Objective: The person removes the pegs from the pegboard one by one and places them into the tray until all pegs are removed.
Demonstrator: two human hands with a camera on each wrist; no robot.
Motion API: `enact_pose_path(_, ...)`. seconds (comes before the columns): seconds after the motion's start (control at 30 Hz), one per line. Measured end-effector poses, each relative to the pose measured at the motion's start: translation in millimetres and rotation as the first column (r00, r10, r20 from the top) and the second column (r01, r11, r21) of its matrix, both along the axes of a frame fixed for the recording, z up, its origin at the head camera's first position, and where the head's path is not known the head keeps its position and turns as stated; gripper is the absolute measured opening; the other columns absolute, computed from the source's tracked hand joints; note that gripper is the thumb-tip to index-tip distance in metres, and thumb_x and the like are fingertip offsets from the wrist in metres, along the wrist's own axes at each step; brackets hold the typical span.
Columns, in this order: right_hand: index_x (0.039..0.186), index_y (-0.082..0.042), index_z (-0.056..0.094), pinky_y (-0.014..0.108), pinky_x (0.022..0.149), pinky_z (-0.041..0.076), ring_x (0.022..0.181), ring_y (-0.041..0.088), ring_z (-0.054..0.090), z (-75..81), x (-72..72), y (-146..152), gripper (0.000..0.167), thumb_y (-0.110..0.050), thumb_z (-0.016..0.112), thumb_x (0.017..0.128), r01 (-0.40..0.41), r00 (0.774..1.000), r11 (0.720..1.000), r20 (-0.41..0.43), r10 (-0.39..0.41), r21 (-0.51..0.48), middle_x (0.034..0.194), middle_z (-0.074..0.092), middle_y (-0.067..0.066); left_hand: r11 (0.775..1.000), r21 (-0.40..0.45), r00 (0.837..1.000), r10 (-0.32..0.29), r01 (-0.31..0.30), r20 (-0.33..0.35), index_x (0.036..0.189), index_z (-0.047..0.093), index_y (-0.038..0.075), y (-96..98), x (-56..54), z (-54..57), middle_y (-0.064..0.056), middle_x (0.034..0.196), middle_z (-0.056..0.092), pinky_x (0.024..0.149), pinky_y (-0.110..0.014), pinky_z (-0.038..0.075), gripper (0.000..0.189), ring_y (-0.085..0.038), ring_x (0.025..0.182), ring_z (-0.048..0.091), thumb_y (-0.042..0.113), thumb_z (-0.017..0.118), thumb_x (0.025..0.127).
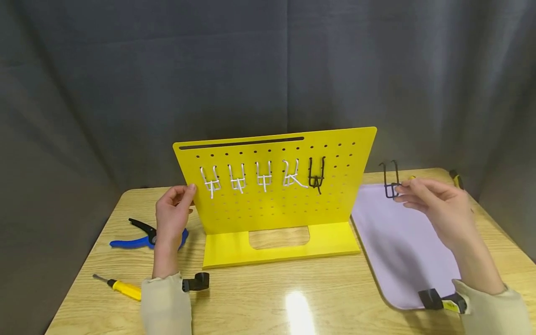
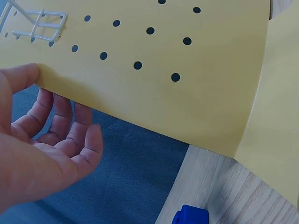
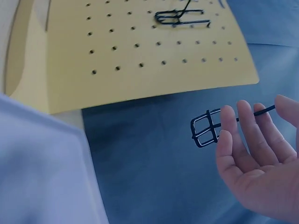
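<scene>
A yellow pegboard (image 1: 268, 204) stands upright on its bent foot in the middle of the table. My left hand (image 1: 172, 211) grips its left edge, thumb on the front and fingers behind, as the left wrist view also shows. Several white wire hooks (image 1: 237, 179) and one black hook (image 1: 316, 176) hang in a row across the board. To the right of the board, my right hand (image 1: 439, 204) pinches another black wire hook (image 1: 391, 181) above the tray, apart from the board. In the right wrist view, fingers hide part of this hook (image 3: 203, 129).
A lilac tray (image 1: 402, 237) lies right of the board. Blue-handled pliers (image 1: 140, 242) and a yellow screwdriver (image 1: 125, 289) lie on the table at left. Another tool (image 1: 455, 177) is partly visible at the back right. A dark curtain (image 1: 268, 70) hangs behind the table.
</scene>
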State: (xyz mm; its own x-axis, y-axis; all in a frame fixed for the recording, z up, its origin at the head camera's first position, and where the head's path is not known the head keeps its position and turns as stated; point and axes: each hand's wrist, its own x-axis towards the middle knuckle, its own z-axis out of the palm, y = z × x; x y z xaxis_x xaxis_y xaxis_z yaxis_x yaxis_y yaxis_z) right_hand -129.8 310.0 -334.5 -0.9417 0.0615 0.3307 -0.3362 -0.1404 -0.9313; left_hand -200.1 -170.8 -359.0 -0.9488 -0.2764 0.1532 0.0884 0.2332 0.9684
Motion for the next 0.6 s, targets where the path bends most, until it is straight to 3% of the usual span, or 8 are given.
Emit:
enact_pose_path(0.17, 0.105, -0.002, 0.072, 0.023, 0.072, 0.054, 0.078, 0.018, 0.072, -6.9, -8.7, 6, 0.02, 0.001, 0.054, 0.096, -0.038, 0.998, 0.999, 0.052, 0.036, 0.023, 0.093, 0.074, 0.006, 1.0, 0.007, 1.0, 0.0, 0.0, 0.0, 0.105, 0.061, 0.0, -0.8, 0.7, -1.0, 0.008, 0.087, 0.058, 0.075, -0.029, 0.047, 0.039, -0.014, 0.083, 0.057, 0.037, 0.059, 0.095)
enact_pose_path(0.37, 0.1, -0.006, 0.073, 0.022, 0.068, 0.054, 0.075, 0.015, 0.072, -18.3, -20.0, 10, 0.015, -0.009, 0.059, 0.095, 0.001, 0.986, 0.998, 0.168, -0.012, 0.066, 0.088, 0.074, 0.001, 1.0, 0.004, 1.0, 0.0, 0.0, 0.001, 0.106, 0.061, 0.0, -1.3, -0.1, -1.8, 0.007, 0.088, 0.058, 0.074, -0.027, 0.047, 0.04, -0.016, 0.084, 0.058, 0.039, 0.059, 0.095)
enact_pose_path(0.6, 0.099, -0.013, 0.073, 0.023, 0.068, 0.055, 0.078, 0.012, 0.071, -33.9, -34.6, 13, 0.012, -0.017, 0.062, 0.095, -0.015, 0.963, 0.988, 0.269, -0.027, 0.153, 0.089, 0.074, -0.003, 1.0, 0.017, 1.0, -0.003, 0.004, -0.007, 0.105, 0.061, 0.001, -1.0, -0.6, -2.3, 0.006, 0.088, 0.058, 0.074, -0.027, 0.047, 0.039, -0.013, 0.082, 0.058, 0.038, 0.06, 0.094)
